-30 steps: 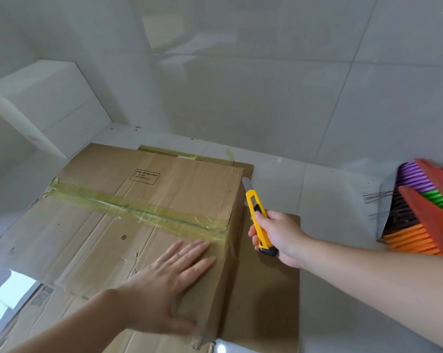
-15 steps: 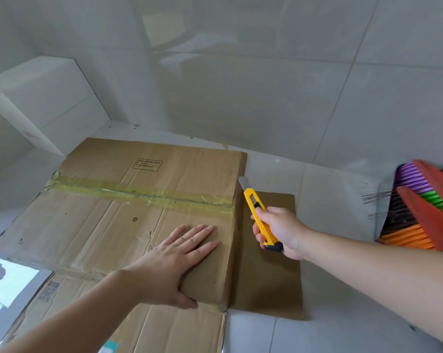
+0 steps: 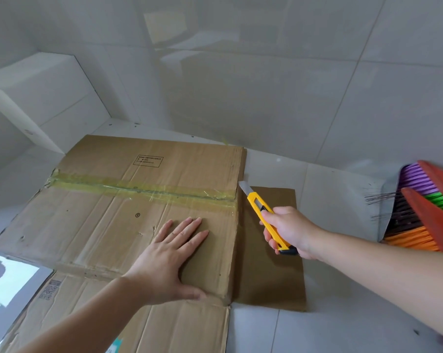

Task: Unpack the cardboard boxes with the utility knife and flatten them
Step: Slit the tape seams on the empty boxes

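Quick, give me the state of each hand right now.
Left hand: open, fingers straight, pressing flat on the cardboard box.
Right hand: closed around the yellow utility knife, blade out near the box's taped edge.

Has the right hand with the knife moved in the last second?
Cannot tell: the right hand holds the knife beside the taped box's right edge as before; the camera itself moved.

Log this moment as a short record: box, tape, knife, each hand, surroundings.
box: flattened on the tile floor, a flap out to its right
tape: yellowish strip across the top panel, uncut
knife: yellow, blade out, tip at the tape's right end
left hand: flat on box
right hand: grips knife
brooms: far right
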Demonstrator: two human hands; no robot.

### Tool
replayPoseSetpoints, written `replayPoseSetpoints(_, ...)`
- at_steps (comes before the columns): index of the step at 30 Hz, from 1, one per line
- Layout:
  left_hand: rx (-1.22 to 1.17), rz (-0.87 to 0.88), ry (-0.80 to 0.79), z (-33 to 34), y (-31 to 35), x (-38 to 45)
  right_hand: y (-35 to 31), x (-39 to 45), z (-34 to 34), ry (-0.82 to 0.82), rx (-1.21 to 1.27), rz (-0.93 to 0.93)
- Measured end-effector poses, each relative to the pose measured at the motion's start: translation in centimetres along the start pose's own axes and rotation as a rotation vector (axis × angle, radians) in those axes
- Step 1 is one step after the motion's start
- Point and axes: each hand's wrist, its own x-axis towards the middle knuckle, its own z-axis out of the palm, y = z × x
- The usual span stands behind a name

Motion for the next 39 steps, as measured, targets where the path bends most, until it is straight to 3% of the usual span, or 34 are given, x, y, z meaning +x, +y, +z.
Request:
replayPoseSetpoints(6,-0.162,-0.317,0.215,0.4,0.2,0.8,-0.4,-0.8,-0.1,-0.021,-0.048,0.017)
replayPoseSetpoints(19,-0.146,-0.315,0.248,0.8,0.3,1.0,-3.2,-1.9,-0.2,-0.024,-0.244,0.040)
replayPoseSetpoints(39,-0.138,-0.325,0.265,0.7,0.4,1.2,-2.5,-2.9,-1.0,-0.059,-0.293,0.034)
